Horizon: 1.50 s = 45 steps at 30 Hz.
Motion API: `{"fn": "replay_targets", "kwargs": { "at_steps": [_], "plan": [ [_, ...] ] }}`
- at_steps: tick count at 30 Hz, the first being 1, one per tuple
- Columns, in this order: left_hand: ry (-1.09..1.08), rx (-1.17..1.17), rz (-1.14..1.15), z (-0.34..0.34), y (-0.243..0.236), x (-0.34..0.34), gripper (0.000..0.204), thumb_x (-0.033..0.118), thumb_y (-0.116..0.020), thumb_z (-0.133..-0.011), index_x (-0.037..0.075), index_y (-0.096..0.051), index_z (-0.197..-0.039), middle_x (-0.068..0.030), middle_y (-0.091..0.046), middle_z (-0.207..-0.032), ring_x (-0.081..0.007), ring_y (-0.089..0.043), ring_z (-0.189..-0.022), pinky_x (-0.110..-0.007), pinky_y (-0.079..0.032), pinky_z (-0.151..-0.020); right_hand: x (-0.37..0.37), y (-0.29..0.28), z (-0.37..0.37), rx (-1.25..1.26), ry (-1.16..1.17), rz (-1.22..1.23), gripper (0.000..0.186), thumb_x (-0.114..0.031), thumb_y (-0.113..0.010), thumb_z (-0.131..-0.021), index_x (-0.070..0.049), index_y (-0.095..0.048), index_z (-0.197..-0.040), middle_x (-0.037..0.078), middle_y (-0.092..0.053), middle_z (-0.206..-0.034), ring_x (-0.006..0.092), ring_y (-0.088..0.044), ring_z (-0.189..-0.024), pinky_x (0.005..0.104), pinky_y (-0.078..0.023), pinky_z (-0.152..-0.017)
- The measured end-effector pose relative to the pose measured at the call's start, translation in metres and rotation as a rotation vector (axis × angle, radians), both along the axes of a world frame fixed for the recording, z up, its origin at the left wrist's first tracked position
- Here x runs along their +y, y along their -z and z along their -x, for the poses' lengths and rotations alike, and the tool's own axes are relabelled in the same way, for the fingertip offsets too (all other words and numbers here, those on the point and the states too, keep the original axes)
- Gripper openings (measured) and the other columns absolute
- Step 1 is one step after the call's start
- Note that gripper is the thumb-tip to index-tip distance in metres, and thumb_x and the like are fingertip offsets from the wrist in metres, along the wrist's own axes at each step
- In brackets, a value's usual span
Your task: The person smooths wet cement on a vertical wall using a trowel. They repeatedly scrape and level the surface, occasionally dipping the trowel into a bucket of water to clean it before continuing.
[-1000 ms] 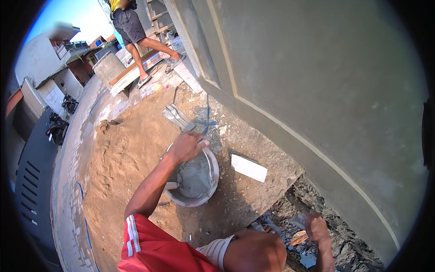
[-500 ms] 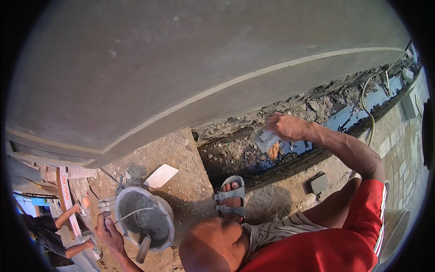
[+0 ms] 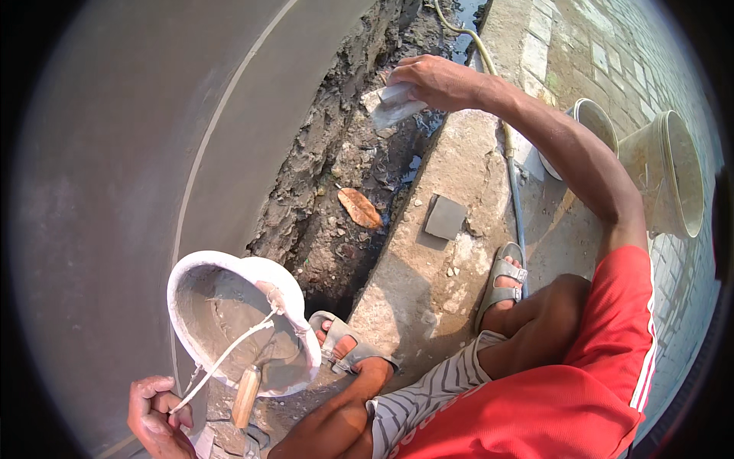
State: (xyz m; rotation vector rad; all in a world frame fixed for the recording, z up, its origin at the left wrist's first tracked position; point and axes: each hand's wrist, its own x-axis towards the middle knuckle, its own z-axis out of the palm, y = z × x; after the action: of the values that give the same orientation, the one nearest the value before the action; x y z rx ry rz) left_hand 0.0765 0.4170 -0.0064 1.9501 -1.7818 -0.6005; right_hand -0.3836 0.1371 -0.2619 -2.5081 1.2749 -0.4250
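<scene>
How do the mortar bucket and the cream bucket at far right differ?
The mortar bucket is whitish, the cream bucket yellower. The left hand holds the mortar bucket's rope handle; the cream bucket is unheld. The mortar bucket contains grey mix; none shows in the cream bucket. Both have round, open tops.

The right hand (image 3: 432, 83) covers part of a pale flat piece (image 3: 394, 113), too unclear to identify. Its forearm hides stretches of the hose (image 3: 489, 65) and pail (image 3: 600, 122) beyond the concrete ledge (image 3: 466, 157). The left hand (image 3: 158, 417) conceals part of the bucket handle (image 3: 216, 366); the lower edge crops its forearm.
</scene>
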Motion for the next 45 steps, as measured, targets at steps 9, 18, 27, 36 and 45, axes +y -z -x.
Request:
{"fn": "replay_targets", "kwargs": {
  "at_steps": [9,18,27,36,45],
  "plan": [
    [0.553,0.458,-0.269,0.18,0.009,-0.093,0.061,0.061,-0.039,-0.103,0.002,-0.048,-0.115,-0.0038,-0.05,-0.075,-0.0053,-0.043,-0.055,-0.019,-0.029,-0.048,0.18,-0.109,0.173,-0.648,0.684,-0.061,0.044,-0.014,-0.061,-0.099,-0.001,-0.053,-0.141,0.011,-0.067,-0.121,0.0175,-0.065,-0.106,0.0315,-0.053,-0.093],
    [0.613,1.05,-0.953,0.407,0.068,-0.087,0.049,0.048,-0.038,-0.107,0.003,-0.054,-0.12,-0.0104,-0.058,-0.086,-0.0118,-0.051,-0.063,-0.029,-0.045,-0.064,0.364,-0.132,0.227,-1.102,1.004,0.552,0.042,-0.015,-0.067,-0.094,0.002,-0.06,-0.133,0.007,-0.072,-0.098,0.01,-0.067,-0.08,0.024,-0.054,-0.067],
    [0.737,1.162,-1.351,0.534,0.183,-0.013,0.048,0.048,-0.051,-0.103,0.002,-0.055,-0.117,-0.0116,-0.056,-0.096,-0.0212,-0.059,-0.083,-0.039,-0.05,-0.08,0.466,-0.103,0.267,-1.193,1.26,0.536,0.04,-0.013,-0.059,-0.101,0.002,-0.055,-0.138,0.014,-0.07,-0.116,0.0156,-0.069,-0.102,0.0288,-0.058,-0.086],
    [0.842,1.122,-1.398,0.537,0.27,0.013,0.047,0.044,-0.055,-0.103,0.001,-0.054,-0.123,-0.0102,-0.056,-0.103,-0.0178,-0.06,-0.089,-0.032,-0.05,-0.081,0.487,-0.046,0.243,-1.276,1.625,0.093,0.038,-0.011,-0.06,-0.1,0.002,-0.056,-0.135,0.011,-0.068,-0.117,0.0128,-0.066,-0.105,0.0274,-0.053,-0.092],
    [0.64,0.997,-1.199,0.494,0.33,-0.027,0.04,0.032,-0.058,-0.102,0.0,-0.056,-0.127,-0.0096,-0.061,-0.116,-0.0163,-0.061,-0.096,-0.033,-0.05,-0.087,0.467,0.057,0.195,-1.603,1.669,-0.465,0.033,-0.002,-0.059,-0.094,0.0,-0.06,-0.127,0.01,-0.068,-0.112,0.0112,-0.067,-0.093,0.027,-0.058,-0.079]
  ]
}}
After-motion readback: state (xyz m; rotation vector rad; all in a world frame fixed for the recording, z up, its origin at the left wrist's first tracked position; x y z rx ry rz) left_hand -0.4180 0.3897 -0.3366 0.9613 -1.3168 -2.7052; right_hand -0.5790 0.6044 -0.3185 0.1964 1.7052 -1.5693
